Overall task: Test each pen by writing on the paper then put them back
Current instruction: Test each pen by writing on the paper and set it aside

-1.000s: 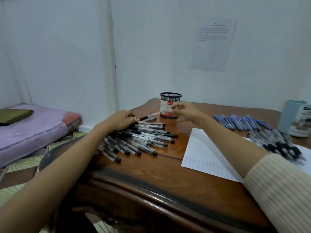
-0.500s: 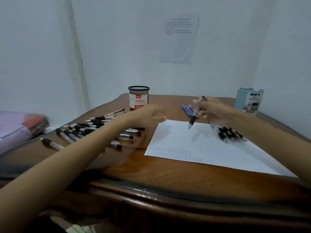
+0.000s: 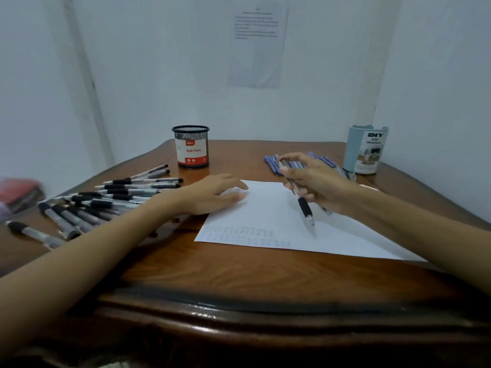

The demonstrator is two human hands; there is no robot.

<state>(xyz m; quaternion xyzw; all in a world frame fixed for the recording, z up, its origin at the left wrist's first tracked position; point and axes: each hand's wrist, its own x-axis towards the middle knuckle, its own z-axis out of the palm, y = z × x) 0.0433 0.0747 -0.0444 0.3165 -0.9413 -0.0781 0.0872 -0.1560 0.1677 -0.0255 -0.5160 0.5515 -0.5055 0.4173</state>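
Pen [image 3: 304, 205] — pinched in my right hand [image 3: 316, 181], tip angled down over the paper [image 3: 265, 216]. My left hand [image 3: 212, 193] — fingers flat on the paper's left edge, beside the spread black pens [image 3: 106, 200].

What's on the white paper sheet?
Left hand rests on white paper sheet, far corner; faint scribble rows near its front edge. Right hand holds a black-grip pen over it, hiding the part beneath.

Right hand [image 3: 316, 181] grips a black-grip pen [image 3: 303, 203], tip just above the paper [image 3: 268, 221]; left hand [image 3: 212, 193] rests flat on the sheet's left edge beside the spread black pens [image 3: 106, 200].
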